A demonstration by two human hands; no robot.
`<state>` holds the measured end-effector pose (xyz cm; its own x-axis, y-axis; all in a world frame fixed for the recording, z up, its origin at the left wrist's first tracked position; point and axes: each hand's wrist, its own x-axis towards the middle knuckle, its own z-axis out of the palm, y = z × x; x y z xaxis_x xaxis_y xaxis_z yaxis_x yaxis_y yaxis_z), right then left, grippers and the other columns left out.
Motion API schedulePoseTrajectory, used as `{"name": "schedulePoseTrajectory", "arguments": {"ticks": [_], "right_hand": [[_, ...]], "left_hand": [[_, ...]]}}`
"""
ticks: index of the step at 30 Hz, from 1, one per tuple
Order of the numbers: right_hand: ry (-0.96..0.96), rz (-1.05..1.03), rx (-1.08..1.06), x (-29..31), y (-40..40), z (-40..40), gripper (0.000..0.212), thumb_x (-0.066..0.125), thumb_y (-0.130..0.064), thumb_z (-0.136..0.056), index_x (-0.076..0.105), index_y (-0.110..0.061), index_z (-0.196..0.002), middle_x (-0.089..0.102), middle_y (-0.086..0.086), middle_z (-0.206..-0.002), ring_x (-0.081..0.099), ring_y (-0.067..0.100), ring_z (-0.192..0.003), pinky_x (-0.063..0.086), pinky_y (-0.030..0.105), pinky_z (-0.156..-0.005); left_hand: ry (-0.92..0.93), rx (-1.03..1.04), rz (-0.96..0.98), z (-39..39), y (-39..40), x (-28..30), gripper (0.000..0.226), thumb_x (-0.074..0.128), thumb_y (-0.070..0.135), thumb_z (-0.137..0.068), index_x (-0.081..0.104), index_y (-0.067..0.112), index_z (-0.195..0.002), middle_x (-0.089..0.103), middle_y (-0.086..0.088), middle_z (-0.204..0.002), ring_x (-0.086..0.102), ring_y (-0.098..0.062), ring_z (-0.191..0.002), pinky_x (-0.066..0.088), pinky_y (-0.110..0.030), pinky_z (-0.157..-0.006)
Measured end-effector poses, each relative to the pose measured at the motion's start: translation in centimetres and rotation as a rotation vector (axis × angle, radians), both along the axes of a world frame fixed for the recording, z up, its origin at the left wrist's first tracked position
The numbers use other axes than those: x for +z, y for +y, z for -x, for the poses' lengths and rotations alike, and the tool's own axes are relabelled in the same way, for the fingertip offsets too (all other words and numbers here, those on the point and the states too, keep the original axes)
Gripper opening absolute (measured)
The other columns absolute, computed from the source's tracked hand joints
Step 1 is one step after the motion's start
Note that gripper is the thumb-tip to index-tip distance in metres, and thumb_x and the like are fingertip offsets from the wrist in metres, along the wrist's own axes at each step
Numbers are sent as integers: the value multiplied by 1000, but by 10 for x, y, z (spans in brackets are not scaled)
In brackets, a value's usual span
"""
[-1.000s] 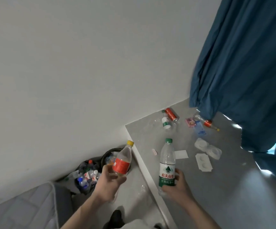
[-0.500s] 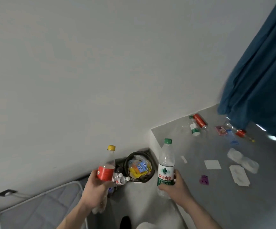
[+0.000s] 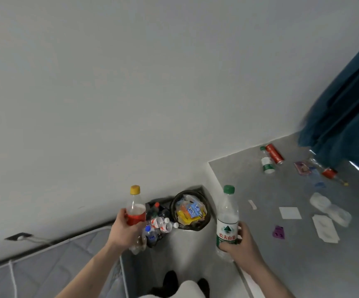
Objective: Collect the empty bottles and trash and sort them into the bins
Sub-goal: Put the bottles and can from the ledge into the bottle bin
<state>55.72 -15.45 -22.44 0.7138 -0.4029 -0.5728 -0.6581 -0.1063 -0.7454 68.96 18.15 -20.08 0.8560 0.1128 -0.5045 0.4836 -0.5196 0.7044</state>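
Clear plastic is filling both fists: the left hand (image 3: 124, 231) is gripping a red-labelled bottle (image 3: 135, 209) upright above the bottle bin (image 3: 156, 222), likely for dropping, while the right hand (image 3: 242, 244) is clasping a green-capped bottle (image 3: 228, 220) beside the trash bin (image 3: 190, 209).
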Motion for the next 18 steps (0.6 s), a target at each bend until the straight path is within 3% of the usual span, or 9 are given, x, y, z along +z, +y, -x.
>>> {"name": "schedulePoseTrajectory", "arguments": {"ticks": [2, 5, 8, 10, 12, 15, 18], "right_hand": [[-11, -6, 30, -6, 1, -9, 79, 89, -21, -53, 51, -40, -119, 70, -13, -109, 71, 12, -97, 59, 42, -84], [-33, -5, 73, -15, 10, -23, 69, 85, -25, -51, 54, -36, -112, 72, -11, -105, 71, 11, -92, 59, 41, -84], [-24, -29, 106, -12, 23, -41, 65, 88, -15, -63, 52, -33, -115, 69, -11, -107, 69, 8, -92, 55, 30, -78], [-12, -31, 115, -12, 31, -49, 63, 89, -22, -60, 52, -35, -109, 68, -13, -105, 68, 5, -91, 54, 28, -76], [1, -39, 106, -21, 41, -60, 62, 88, -25, -58, 52, -35, -107, 69, -12, -103, 69, 5, -88, 54, 28, -74], [22, -101, 50, -34, 60, -78, 64, 85, -4, -69, 52, -28, -118, 69, -5, -106, 68, 7, -90, 50, 20, -66], [48, -107, 15, -68, 79, -99, 73, 86, -3, -67, 53, -34, -124, 72, -10, -106, 70, 6, -91, 54, 24, -72]], "left_hand": [[6, 34, 8, 0, 9, -16, 54, 86, 27, -62, 57, 17, -106, 72, -5, -92, 72, -25, -85, 59, -46, -78], [21, 67, -15, -7, 40, -65, 59, 86, 37, -52, 61, 21, -103, 74, -2, -92, 73, -22, -85, 59, -52, -84], [28, 99, -41, -9, 32, -35, 60, 86, 33, -57, 57, 22, -108, 72, 0, -95, 70, -20, -87, 56, -41, -79], [36, 110, -34, -14, 26, -19, 57, 87, 25, -67, 52, 20, -113, 68, -1, -97, 66, -19, -88, 49, -35, -72], [58, 99, -42, -32, 32, -23, 52, 86, 21, -73, 52, 19, -112, 67, -2, -97, 65, -19, -87, 47, -34, -71], [77, 74, -71, -68, 44, -38, 47, 86, 23, -74, 53, 21, -108, 68, -2, -97, 65, -18, -86, 48, -34, -72], [99, -4, -114, -107, 54, -70, 43, 86, 24, -72, 54, 25, -101, 68, 0, -94, 64, -15, -83, 47, -32, -67]]}}
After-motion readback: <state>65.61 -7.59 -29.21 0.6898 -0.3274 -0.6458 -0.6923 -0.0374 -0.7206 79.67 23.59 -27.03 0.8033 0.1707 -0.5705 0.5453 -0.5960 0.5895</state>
